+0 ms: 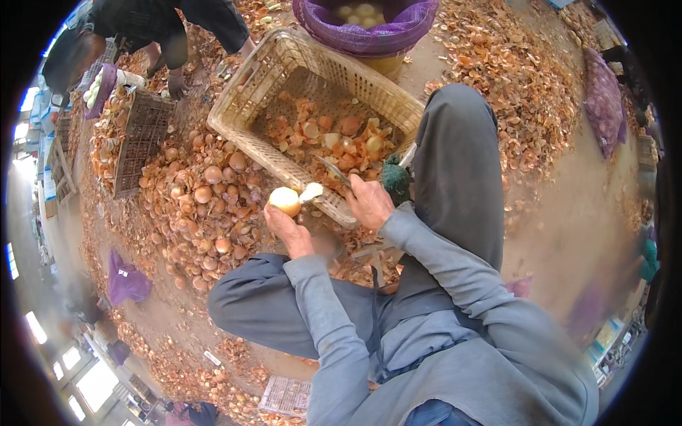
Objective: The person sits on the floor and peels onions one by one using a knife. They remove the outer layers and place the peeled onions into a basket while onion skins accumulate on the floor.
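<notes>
My left hand [287, 229] grips an onion [285, 201] whose pale yellow flesh shows. A strip of peel [311, 191] sticks out from the onion's right side. In my right hand [370, 201] is a knife [334, 171], its blade angled up and left, apart from the onion. Both hands are by the near side of a plastic crate [319, 197], in which loose onion skins [303, 130] and some onion pieces lie. To the left spreads a heap of unpeeled onions [208, 213] mixed with dry skins.
Beyond the crate stands a bucket lined with a purple mesh bag [367, 40], with peeled onions inside. At upper left a person [144, 32] bends near a tipped crate [141, 141]. A purple bag [128, 279] lies on the ground; a filled mesh sack [602, 101] is far right.
</notes>
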Motion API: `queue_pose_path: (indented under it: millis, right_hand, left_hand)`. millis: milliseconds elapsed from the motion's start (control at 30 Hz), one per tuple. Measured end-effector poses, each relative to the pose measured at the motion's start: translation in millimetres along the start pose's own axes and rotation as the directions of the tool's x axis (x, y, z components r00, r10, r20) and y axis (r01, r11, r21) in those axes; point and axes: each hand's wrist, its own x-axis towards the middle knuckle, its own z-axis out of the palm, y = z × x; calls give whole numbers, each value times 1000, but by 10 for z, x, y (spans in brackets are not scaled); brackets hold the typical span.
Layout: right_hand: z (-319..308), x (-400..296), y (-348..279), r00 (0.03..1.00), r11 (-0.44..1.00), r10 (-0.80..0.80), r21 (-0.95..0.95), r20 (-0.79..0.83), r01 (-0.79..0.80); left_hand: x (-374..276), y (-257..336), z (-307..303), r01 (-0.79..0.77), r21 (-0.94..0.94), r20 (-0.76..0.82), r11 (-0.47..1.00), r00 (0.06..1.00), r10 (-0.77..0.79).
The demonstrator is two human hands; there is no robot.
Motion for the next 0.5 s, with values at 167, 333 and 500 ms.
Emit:
queue_pose_path:
  millis: [167, 333, 500]
  right_hand:
    - [-73, 151, -414, 994, 889, -107, 446, -22, 106]
    - [224, 246, -421, 938, 843, -319, 412, -133, 345]
    - [277, 249, -225, 969, 914, -231, 360, 91, 184]
  left_hand:
    - [-108, 323, 86, -46, -50, 126, 998, 991, 51]
    - [-275, 525, 247, 17, -104, 317, 994, 948, 17]
    - [-221, 449, 199, 156, -292, 391, 944, 920, -31]
